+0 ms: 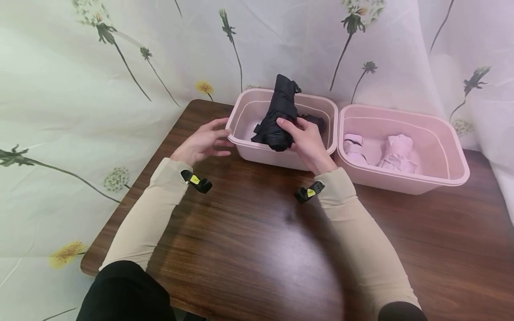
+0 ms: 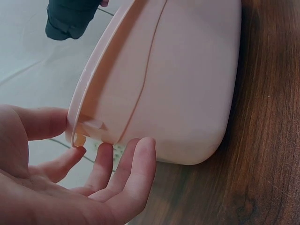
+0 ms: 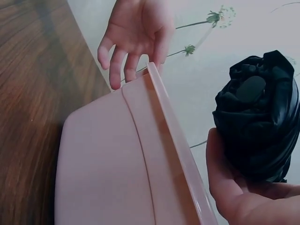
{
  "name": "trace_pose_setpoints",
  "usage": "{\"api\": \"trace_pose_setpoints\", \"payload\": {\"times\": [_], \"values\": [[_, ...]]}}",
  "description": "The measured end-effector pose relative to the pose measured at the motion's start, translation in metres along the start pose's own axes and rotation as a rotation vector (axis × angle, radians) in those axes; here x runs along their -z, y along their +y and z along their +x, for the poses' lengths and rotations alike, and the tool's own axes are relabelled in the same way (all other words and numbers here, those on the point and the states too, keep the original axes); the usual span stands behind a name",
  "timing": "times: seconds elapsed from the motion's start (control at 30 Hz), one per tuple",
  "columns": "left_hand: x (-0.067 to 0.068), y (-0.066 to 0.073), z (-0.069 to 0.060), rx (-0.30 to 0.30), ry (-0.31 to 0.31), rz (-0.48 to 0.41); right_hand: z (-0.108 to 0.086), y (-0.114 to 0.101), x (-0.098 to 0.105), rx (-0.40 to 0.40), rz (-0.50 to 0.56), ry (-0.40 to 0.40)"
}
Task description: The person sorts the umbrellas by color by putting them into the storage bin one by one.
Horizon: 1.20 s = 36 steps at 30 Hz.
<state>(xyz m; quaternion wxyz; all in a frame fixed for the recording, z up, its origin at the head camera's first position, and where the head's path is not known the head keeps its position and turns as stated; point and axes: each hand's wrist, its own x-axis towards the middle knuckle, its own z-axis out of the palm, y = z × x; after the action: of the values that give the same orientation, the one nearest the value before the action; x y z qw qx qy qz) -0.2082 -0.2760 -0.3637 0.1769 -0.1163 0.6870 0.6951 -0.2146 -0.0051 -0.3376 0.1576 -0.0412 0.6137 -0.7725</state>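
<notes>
A black folded umbrella (image 1: 281,109) is in my right hand (image 1: 307,140), thumb on top, tilted over the left pink plastic bin (image 1: 277,157). Its round end (image 3: 252,89) faces the camera in the right wrist view. My left hand (image 1: 204,141) touches that bin's left rim with the thumb; the other fingers hang loosely spread outside the wall, as the left wrist view shows. Inside the left bin lies another dark bundle (image 1: 314,121), partly hidden behind my right hand.
To the right, a second pink bin (image 1: 405,180) stands against the first one. It holds two pale pink wrapped bundles (image 1: 354,149). Both bins stand on a dark wooden table (image 1: 241,232), in front of a white curtain (image 1: 160,49) printed with dandelions.
</notes>
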Motion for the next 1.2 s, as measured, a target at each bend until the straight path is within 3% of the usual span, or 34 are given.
{"api": "trace_pose_setpoints", "payload": {"times": [0.47, 0.6, 0.83, 1.2], "values": [[-0.003, 0.001, -0.002, -0.004, -0.009, -0.019, 0.008, 0.001, -0.003, -0.015, -0.227, 0.079], [-0.005, 0.002, 0.0, -0.003, -0.014, -0.008, 0.008, 0.002, -0.001, 0.006, -0.229, 0.072], [-0.007, 0.002, 0.003, -0.004, -0.025, 0.01, 0.002, 0.0, 0.01, 0.143, -0.164, 0.102], [-0.002, 0.002, 0.006, 0.001, -0.035, 0.024, -0.015, -0.007, 0.031, 0.195, -0.191, 0.102]]}}
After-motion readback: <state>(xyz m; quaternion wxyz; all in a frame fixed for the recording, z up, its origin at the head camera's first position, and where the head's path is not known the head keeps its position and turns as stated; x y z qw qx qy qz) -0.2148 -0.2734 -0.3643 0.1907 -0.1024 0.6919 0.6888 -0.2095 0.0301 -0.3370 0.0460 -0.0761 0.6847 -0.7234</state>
